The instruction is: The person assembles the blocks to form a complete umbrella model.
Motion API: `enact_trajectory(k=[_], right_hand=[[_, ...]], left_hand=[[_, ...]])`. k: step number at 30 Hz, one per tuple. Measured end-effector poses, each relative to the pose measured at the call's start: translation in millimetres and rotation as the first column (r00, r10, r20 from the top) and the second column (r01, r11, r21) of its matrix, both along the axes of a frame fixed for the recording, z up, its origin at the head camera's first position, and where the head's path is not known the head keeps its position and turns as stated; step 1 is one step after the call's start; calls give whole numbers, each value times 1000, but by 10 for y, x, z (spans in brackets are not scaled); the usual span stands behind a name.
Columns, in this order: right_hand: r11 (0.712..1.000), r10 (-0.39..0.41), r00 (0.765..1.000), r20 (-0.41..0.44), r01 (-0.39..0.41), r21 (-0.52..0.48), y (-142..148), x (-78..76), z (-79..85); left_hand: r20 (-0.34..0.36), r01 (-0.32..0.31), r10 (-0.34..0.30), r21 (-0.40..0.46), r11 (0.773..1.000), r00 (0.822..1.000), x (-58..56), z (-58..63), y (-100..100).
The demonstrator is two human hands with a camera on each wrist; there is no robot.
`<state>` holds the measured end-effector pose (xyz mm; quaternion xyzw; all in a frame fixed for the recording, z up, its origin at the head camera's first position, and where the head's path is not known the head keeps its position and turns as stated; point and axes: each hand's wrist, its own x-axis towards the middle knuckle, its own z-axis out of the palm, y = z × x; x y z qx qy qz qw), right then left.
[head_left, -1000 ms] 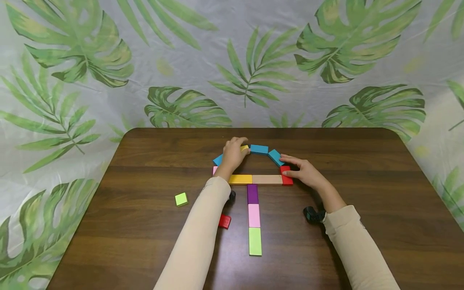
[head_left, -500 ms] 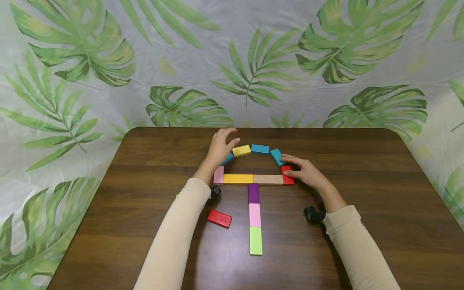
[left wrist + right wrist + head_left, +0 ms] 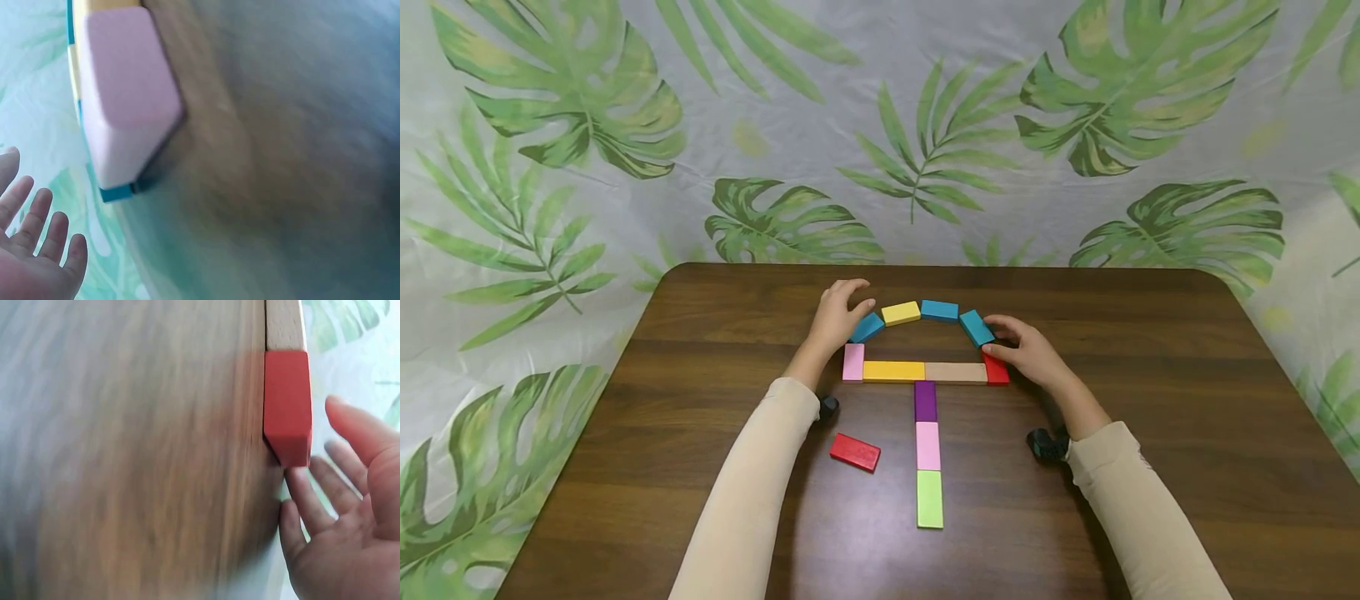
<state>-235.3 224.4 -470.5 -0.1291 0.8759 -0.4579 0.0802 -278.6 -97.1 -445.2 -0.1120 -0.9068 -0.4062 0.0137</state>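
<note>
In the head view, flat coloured blocks form an arch over a bar and stem. My left hand (image 3: 837, 321) is just left of the arch's left blue block (image 3: 867, 327), its fingers loosely extended and holding nothing. The left wrist view shows its spread fingers beyond the pink block (image 3: 131, 69). At the arch's right side, my right hand (image 3: 1032, 354) has its fingertips at the outer edge of the right blue block (image 3: 977, 328). Its thumb overlaps the upper part of the red block (image 3: 997, 371). Extended fingers appear beside that red block in the right wrist view.
A yellow block (image 3: 901, 313) and a blue one (image 3: 940, 311) top the arch. Orange (image 3: 893, 372) and tan (image 3: 956, 372) blocks make the bar. Purple (image 3: 926, 402), pink (image 3: 928, 446) and green (image 3: 929, 500) blocks run down the stem. A loose red block (image 3: 855, 452) lies left of it.
My left hand has moved left off the yellow block, uncovering it and the left blue block. The sleeve now hides the loose green block. My right thumb has shifted slightly up the red block.
</note>
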Motion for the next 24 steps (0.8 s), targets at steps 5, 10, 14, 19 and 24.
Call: enact_trajectory(k=[5, 10, 14, 19, 24], right_hand=[[996, -71, 997, 9, 71, 49, -70, -23, 8], [992, -106, 994, 26, 104, 67, -101, -54, -1], [989, -126, 992, 28, 123, 87, -113, -84, -19], [985, -143, 989, 23, 140, 101, -136, -103, -19], [986, -148, 988, 37, 144, 85, -138, -110, -26]], left_hand=[[22, -10, 11, -4, 1000, 1000, 20, -51, -83], [40, -10, 10, -12, 1000, 999, 31, -91, -138], [45, -2, 3, -17, 1000, 999, 33, -109, -163], [91, 8, -4, -42, 999, 996, 34, -118, -183], [140, 25, -16, -59, 998, 990, 40, -130, -191]])
